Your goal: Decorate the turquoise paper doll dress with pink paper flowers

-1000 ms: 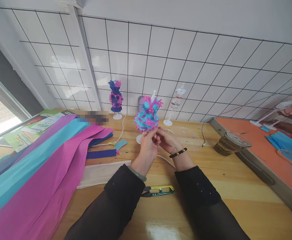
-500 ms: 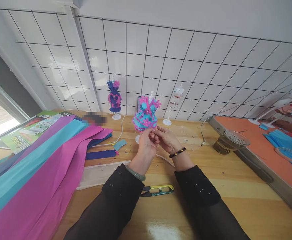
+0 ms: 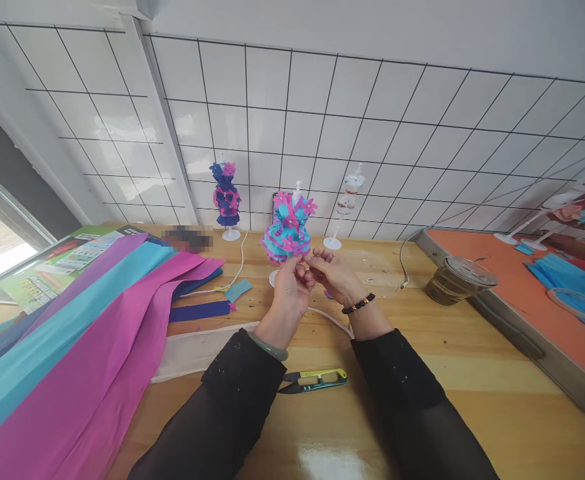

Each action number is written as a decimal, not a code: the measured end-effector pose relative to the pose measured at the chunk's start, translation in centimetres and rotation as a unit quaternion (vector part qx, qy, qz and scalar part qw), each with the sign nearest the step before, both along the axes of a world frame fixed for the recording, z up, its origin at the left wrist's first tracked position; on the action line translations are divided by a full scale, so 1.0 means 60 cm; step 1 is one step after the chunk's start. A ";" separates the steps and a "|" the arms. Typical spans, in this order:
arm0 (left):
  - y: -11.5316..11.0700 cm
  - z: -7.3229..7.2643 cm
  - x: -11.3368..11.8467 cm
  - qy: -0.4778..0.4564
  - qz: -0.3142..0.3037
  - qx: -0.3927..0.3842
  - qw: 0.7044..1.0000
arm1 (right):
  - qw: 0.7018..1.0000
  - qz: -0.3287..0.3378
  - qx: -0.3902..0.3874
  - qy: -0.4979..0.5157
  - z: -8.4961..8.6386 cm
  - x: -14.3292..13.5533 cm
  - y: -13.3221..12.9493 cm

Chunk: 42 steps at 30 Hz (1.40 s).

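Note:
My left hand [image 3: 293, 287] and my right hand [image 3: 337, 272] meet at the fingertips just in front of a small dress form wearing a blue and pink ruffled paper dress [image 3: 287, 230]. Both hands are closed in a pinch. Whatever lies between the fingers is too small to make out. Pink flowers with pale centres sit on the shoulders, chest and skirt of the dress. Below my wrists, thread snips [image 3: 315, 380] with yellow and green handles lie on the wooden table [image 3: 412, 413].
Pink [image 3: 102, 347] and blue crepe paper sheets cover the left side. Behind stand a navy-and-pink dressed form [image 3: 227, 197] and a white form [image 3: 348, 200]. A lidded plastic cup [image 3: 455, 280] stands at the right by an orange board [image 3: 462, 248]. A white cable [image 3: 329, 320] runs beneath my hands.
The view has shifted slightly. My fingertips stay together, with the right hand tilted a little away from the left. The other things lie where they were.

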State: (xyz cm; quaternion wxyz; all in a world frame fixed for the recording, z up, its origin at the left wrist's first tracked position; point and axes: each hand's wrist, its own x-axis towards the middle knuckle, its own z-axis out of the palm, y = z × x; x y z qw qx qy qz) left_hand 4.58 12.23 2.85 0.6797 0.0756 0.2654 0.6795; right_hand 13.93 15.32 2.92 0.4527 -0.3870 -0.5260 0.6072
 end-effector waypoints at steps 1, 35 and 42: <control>0.000 -0.001 0.001 0.001 0.002 0.005 1.000 | 1.000 0.004 -0.003 0.006 0.001 0.000 -0.001; -0.001 -0.009 0.004 0.022 0.009 0.044 0.999 | 0.998 -0.022 0.064 -0.013 -0.005 -0.015 0.000; 0.002 -0.014 0.003 0.023 0.019 0.034 0.999 | 0.996 -0.044 0.068 -0.024 -0.005 -0.014 0.000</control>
